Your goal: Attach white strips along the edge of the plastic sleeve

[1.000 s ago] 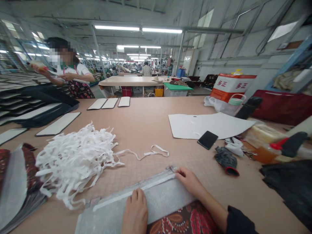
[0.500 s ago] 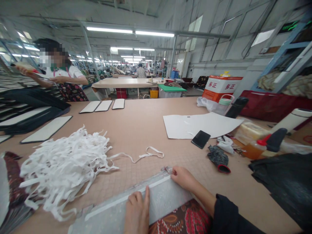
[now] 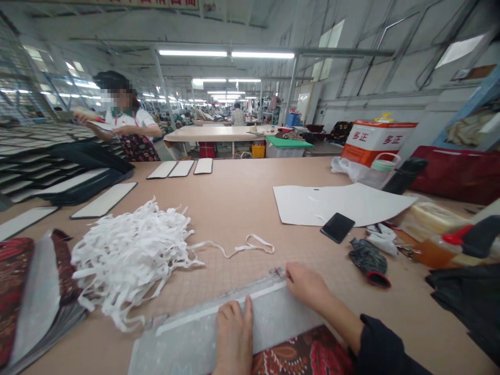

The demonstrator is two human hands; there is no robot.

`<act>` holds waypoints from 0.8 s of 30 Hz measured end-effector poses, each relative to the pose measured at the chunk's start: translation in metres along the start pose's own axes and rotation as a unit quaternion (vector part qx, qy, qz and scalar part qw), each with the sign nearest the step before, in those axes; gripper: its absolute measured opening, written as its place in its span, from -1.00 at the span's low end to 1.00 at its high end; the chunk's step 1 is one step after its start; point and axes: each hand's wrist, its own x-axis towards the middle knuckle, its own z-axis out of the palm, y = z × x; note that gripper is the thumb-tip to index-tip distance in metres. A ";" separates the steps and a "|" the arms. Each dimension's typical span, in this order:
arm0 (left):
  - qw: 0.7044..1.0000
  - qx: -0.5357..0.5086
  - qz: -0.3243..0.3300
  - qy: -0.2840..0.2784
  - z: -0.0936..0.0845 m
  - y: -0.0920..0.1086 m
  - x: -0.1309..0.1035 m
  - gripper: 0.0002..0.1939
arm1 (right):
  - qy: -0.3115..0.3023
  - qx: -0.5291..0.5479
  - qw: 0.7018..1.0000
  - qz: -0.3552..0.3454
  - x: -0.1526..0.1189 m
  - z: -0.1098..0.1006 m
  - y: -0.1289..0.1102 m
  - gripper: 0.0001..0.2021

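A grey-backed fabric piece (image 3: 187, 338) lies near the table's front edge, its dark red patterned side (image 3: 300, 357) showing at the lower right. Along its far edge runs a narrow white strip (image 3: 191, 317). My left hand (image 3: 234, 333) rests flat on the fabric, index finger stretched out onto the strip. At the strip's right end my right hand (image 3: 307, 286) has its fingers closed; the fingertips are partly hidden. Left of the hands is a heap of white strips (image 3: 133, 260), with one loose strip (image 3: 253, 245) trailing out to the right.
Folded patterned fabric (image 3: 15, 291) lies at far left. White-topped panels (image 3: 103, 200) line the table's left and back. Toward the right are white board (image 3: 300, 203), a phone (image 3: 338, 227), a dark sleeve-like cloth (image 3: 367, 260) and black material (image 3: 469, 297). A co-worker (image 3: 133, 125) stands at back left.
My view has turned slightly left, so everything appears shifted to the right. Both hands keep about the same places on the fabric and strip.
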 end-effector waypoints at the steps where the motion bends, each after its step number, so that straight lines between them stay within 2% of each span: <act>1: 1.000 -0.006 -0.007 0.002 -0.001 0.001 0.000 -0.54 | 0.026 -0.003 0.998 -0.061 -0.006 0.007 -0.013 -0.80; 4: 0.999 -0.037 -0.018 -0.007 -0.003 -0.002 -0.004 -0.56 | 0.068 0.003 0.965 -0.255 -0.025 0.035 -0.044 -0.71; 6: 0.998 -0.058 -0.006 -0.016 0.001 -0.014 -0.012 -0.57 | 0.083 0.003 0.951 -0.297 -0.035 0.050 -0.041 -0.65; 9: 0.997 -0.064 -0.011 -0.032 0.014 -0.050 -0.035 -0.57 | 0.093 0.016 0.954 -0.285 -0.040 0.064 -0.001 -0.60; 12: 0.996 -0.045 -0.065 -0.042 0.027 -0.089 -0.063 -0.55 | 0.107 0.048 0.959 -0.259 -0.031 0.071 0.047 -0.58; 14: 0.995 -0.035 -0.089 -0.030 0.029 -0.107 -0.075 -0.53 | 0.113 0.073 0.962 -0.237 -0.026 0.072 0.063 -0.59; 16: 0.994 -0.038 -0.100 -0.028 0.026 -0.118 -0.078 -0.52 | 0.102 0.102 0.966 -0.214 -0.021 0.065 0.064 -0.64; 19: 0.991 -0.061 -0.099 -0.068 0.014 -0.128 -0.071 -0.57 | 0.044 0.133 0.975 -0.175 -0.016 0.042 0.051 -0.75; 22: 0.989 -0.073 -0.069 -0.107 0.000 -0.137 -0.053 -0.62 | 0.018 0.104 0.987 -0.120 -0.011 0.018 0.040 -0.80; 24: 0.991 -0.055 -0.054 -0.106 -0.008 -0.136 -0.036 -0.63 | 0.016 0.067 0.994 -0.089 -0.008 0.009 0.037 -0.85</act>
